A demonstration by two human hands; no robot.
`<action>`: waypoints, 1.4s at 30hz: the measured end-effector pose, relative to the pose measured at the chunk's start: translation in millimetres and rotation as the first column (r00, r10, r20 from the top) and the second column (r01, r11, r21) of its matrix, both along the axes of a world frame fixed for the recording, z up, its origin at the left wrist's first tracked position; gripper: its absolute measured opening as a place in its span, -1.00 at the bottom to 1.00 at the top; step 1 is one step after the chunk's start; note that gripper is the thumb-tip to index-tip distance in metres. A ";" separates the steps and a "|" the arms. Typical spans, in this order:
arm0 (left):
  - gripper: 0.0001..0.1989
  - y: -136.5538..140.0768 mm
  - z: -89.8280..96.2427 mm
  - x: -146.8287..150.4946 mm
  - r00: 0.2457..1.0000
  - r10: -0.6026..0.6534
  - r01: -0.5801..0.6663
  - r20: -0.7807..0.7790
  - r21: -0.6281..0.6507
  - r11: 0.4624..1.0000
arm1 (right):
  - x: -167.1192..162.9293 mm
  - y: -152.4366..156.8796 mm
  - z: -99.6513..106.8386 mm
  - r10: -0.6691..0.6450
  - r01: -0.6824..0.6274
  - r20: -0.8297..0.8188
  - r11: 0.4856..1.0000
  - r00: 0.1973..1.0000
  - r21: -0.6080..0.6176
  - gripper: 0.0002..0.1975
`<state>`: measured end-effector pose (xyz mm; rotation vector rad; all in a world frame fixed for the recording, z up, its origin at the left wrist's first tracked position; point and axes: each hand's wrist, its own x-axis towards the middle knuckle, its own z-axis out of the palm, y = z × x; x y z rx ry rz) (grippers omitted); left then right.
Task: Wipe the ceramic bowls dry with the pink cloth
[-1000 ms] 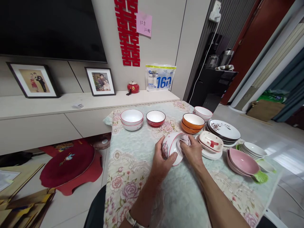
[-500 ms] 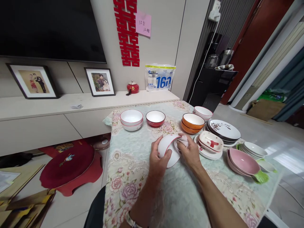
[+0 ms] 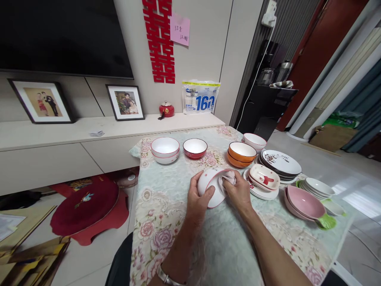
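Observation:
A white bowl (image 3: pixel 212 182) with a pink-red rim and small printed flowers is held tilted above the table, its inside turned to the right. My left hand (image 3: pixel 199 194) grips its left side, thumb over the rim. My right hand (image 3: pixel 239 192) is closed on a pale cloth (image 3: pixel 228 178), pressed against the bowl's rim and inside. Beyond my hands stand two stacked white bowls (image 3: pixel 165 150), a red bowl (image 3: pixel 195 148) and stacked orange bowls (image 3: pixel 241 154).
To the right are patterned plates (image 3: pixel 281 163), small square dishes (image 3: pixel 264 177), pink bowls (image 3: pixel 305 203) with green handles, and pale green dishes (image 3: pixel 320 187). A floral tablecloth (image 3: pixel 160 234) covers the table. A red stool (image 3: pixel 86 206) stands at left; a cabinet ledge (image 3: pixel 125 127) runs behind.
The bowl has turned slightly in my left hand, so more of its printed flowers show. My right hand and the cloth stay at the rim, almost in the same place.

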<state>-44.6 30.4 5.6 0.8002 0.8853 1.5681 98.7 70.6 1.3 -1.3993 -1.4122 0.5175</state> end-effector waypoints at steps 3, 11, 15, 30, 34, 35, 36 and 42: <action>-0.37 0.9 -3.2 -2.1 0.994 -0.034 0.033 -0.105 -0.013 0.999 | 5.8 -3.5 4.9 -0.036 -0.052 0.265 0.946 0.964 0.321 -0.62; -0.47 2.3 -6.8 -2.1 0.930 0.059 -0.024 -0.363 0.100 0.995 | 5.3 -6.7 10.3 0.013 -0.228 0.423 0.858 0.906 0.460 -0.56; -0.44 2.9 -10.5 1.4 0.966 0.112 -0.093 -0.235 0.090 0.992 | 3.1 -0.6 5.8 0.039 -0.060 0.140 0.986 0.989 0.156 -0.64; -0.45 8.2 0.7 -5.9 0.929 0.180 -0.124 0.324 -0.187 0.974 | 6.5 0.1 3.1 0.160 -0.174 -0.086 0.967 0.983 -0.185 -0.60; -0.51 8.6 -0.6 -4.4 0.926 0.169 -0.103 0.337 -0.206 0.973 | 14.3 1.4 7.2 0.045 -0.044 -0.032 0.998 0.998 0.032 -0.59; -0.50 8.6 -1.3 -3.6 0.928 0.166 -0.102 0.333 -0.202 0.974 | 14.0 -0.1 9.4 0.017 -0.018 0.005 0.992 1.000 0.123 -0.59; -0.48 8.8 -2.1 -2.8 0.932 0.160 -0.100 0.324 -0.196 0.976 | 12.6 -2.2 11.7 -0.007 -0.005 0.055 0.977 0.998 0.215 -0.58; -0.39 8.7 -10.2 2.6 0.969 0.100 -0.071 0.226 -0.135 0.988 | -5.9 -12.1 14.2 0.150 -0.340 0.437 0.852 0.887 0.398 -0.46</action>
